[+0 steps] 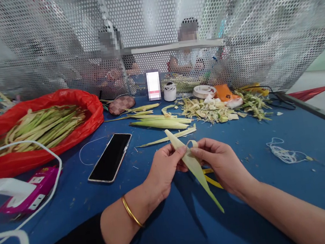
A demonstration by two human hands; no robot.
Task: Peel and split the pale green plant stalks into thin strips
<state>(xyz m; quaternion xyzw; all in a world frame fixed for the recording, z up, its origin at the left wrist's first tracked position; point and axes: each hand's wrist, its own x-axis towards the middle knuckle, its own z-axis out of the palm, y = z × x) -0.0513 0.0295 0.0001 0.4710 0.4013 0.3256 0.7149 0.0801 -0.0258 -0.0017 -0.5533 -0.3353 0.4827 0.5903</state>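
A long pale green corn husk (197, 169) runs slantwise between my hands, with its narrow tip pointing down toward me. My left hand (165, 164), a gold bangle on its wrist, pinches the husk near its wide upper part. Thumb and fingers of my right hand (218, 160) are closed on a thin curled husk strip (192, 143) at the husk's right edge. A yellow loop (214, 179), perhaps a scissors handle, shows below my right hand; whether that hand holds it, I cannot tell. Several more husks (159, 124) lie just beyond my hands.
On the left are a red plastic bag (90, 106) of husks, a phone (110, 157) and a purple power strip (42, 186) with white cables. Husk scraps (205, 109), a tape roll (204, 91) and a white string bundle (285, 153) lie right. Behind perforated panels (150, 17) people sit.
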